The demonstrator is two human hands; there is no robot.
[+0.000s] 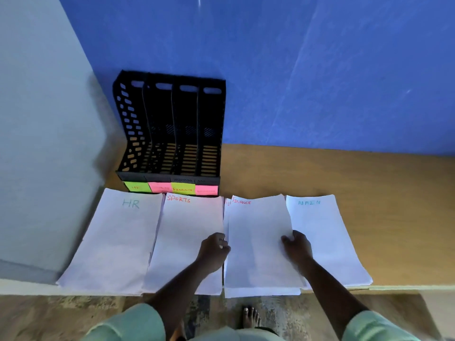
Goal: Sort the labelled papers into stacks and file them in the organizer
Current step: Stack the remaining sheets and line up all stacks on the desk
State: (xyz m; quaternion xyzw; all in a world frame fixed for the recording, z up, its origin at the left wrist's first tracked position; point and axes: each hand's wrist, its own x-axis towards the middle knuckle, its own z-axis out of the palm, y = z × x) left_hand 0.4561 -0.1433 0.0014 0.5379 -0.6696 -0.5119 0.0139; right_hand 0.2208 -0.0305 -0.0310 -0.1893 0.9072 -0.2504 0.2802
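Note:
Several white paper stacks lie side by side along the desk's front edge: HR (115, 239), SPORTS (182, 232), FINANCE (258, 242) and ADMIN (327, 237). My left hand (214, 249) grips the left edge of the FINANCE stack and my right hand (296, 247) grips its right edge. The top FINANCE sheets sit slightly askew over the ones beneath. Behind the stacks stands a black slotted organizer (172, 129) with empty compartments and coloured sticky labels (183, 189) on its front, one reading FINANCE.
The wooden desk (344, 183) runs right along a blue wall (320, 70). A pale wall (41, 143) closes the left side next to the organizer. My bare foot (251, 318) shows on the floor below the desk edge.

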